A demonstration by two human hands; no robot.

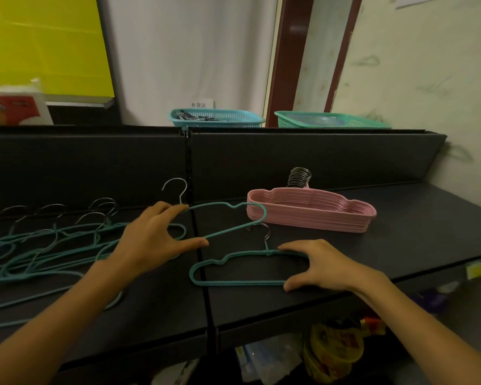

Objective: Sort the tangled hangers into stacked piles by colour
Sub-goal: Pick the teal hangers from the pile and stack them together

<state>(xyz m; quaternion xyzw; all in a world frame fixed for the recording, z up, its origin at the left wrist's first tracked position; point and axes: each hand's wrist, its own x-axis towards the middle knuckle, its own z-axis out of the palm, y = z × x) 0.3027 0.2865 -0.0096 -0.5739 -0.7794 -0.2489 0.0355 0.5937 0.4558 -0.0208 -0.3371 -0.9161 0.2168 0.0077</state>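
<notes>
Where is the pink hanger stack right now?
In the head view, the pink hanger stack lies right of centre on the black shelf, near the back panel, beyond the right hand.

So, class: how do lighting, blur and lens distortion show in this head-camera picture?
Head view: dim, so the teal hangers fade into the dark shelf; the wide lens bows the shelf edges; the yellow panel and red-and-white box are soft; the pink stack stays sharp.
</notes>
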